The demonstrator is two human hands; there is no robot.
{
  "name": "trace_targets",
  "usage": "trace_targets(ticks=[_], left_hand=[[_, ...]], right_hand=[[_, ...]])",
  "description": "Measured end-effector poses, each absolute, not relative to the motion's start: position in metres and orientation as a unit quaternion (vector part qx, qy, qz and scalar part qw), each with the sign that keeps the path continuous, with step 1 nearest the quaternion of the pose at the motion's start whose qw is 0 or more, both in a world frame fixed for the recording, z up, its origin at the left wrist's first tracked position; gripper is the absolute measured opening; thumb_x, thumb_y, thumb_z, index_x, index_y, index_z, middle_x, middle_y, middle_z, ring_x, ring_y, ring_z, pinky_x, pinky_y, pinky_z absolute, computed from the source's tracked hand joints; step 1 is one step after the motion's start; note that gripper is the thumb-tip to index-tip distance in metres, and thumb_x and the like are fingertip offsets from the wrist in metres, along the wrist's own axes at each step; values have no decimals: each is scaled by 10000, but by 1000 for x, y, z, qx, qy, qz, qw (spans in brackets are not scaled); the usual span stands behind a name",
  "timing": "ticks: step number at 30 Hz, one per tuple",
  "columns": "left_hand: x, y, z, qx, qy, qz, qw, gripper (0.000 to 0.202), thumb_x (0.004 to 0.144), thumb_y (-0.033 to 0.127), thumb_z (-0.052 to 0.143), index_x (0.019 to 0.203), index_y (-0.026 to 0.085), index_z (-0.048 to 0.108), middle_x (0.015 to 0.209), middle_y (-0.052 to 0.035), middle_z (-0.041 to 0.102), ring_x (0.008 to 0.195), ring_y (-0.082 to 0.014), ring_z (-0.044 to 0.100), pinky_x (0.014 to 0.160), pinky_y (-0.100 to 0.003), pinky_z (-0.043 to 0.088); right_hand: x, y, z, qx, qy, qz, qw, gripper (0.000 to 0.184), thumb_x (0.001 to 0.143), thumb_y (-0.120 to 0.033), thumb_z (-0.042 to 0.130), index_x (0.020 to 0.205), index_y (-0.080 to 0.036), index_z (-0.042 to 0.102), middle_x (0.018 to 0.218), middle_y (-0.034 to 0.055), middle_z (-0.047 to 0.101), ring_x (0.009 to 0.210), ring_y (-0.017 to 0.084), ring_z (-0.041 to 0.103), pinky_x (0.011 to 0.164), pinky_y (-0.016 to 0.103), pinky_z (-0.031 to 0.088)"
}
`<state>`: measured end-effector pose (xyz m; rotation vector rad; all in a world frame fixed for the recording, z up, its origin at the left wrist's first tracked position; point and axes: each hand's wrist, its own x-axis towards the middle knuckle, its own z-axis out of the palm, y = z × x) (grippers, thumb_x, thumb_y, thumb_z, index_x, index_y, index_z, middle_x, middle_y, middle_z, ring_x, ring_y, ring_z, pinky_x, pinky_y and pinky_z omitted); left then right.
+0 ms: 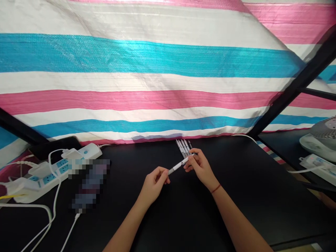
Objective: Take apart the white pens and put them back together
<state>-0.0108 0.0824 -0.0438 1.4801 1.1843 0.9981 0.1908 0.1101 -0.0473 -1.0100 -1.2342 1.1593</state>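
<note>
A white pen with a dark tip lies slanted between my hands. My right hand pinches its far end between thumb and fingers. My left hand has its fingertips closed at the pen's tip end. Just beyond my right fingers, several white pens lie side by side on the black table, their upper ends pointing away from me. A thin red cord circles my right wrist.
To the left, a white power strip with white cables sits beside a pixelated, blurred object. A second power strip and a fan base stand at right. A striped tarpaulin on black bars hangs behind.
</note>
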Motion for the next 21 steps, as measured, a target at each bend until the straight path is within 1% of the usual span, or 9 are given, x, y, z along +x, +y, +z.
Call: trace_targets(ticks=[3,5,6,8,10,13,15,18,21], left_hand=[[-3,77,-43,615,440,372,538,351,859,411,490,1084,167,606,758,-44,651,667,-160,606,639,-279,478],[3,74,-46,607,431,371,555,375,870,407,476,1137,165,579,787,-55,658,655,-155,613,619,-278,483],[5,73,-48,597,430,373,565,378,874,407,472,1142,161,571,803,-61,663,653,-154,618,614,-278,484],[9,71,-52,576,427,372,589,367,874,406,479,1122,151,565,841,-81,677,680,-163,636,628,-286,491],[11,70,-56,563,421,363,612,342,865,397,502,1084,143,571,884,-105,688,735,-181,655,668,-305,502],[11,70,-59,554,417,353,628,311,849,378,540,1043,141,590,948,-125,687,795,-197,659,718,-330,508],[12,71,-60,548,416,354,633,309,843,372,550,1046,144,598,976,-125,680,801,-191,653,721,-328,507],[12,72,-61,545,415,357,635,310,843,366,553,1052,142,599,963,-117,675,771,-175,642,707,-317,504],[12,72,-62,555,419,347,629,297,844,358,556,1040,138,597,941,-109,672,754,-169,637,707,-316,501]], right_hand=[[188,111,-47,-421,-494,504,570,350,784,-464,619,986,-229,456,653,-28,616,524,139,618,498,272,540],[186,110,-47,-420,-490,517,563,352,774,-443,635,1001,-219,486,672,-14,632,569,151,636,509,275,551],[185,109,-47,-416,-490,528,554,384,764,-425,650,1049,-220,494,725,0,649,617,161,649,524,281,560],[184,108,-48,-406,-497,549,535,508,733,-379,689,1170,-236,472,861,30,671,702,177,660,531,284,567],[182,106,-49,-405,-509,554,519,569,713,-346,710,1217,-239,468,918,45,677,716,180,658,506,268,558],[180,105,-49,-411,-526,540,512,467,733,-326,695,1156,-206,537,830,33,686,654,157,644,519,260,552],[180,104,-49,-411,-530,535,515,459,751,-314,680,1171,-211,526,842,31,687,685,155,647,559,264,562],[179,103,-49,-410,-523,540,517,493,761,-313,671,1206,-233,476,901,37,685,746,168,656,558,259,569],[179,103,-49,-411,-518,550,510,427,752,-319,680,1129,-217,507,872,37,687,731,173,663,555,262,574]])
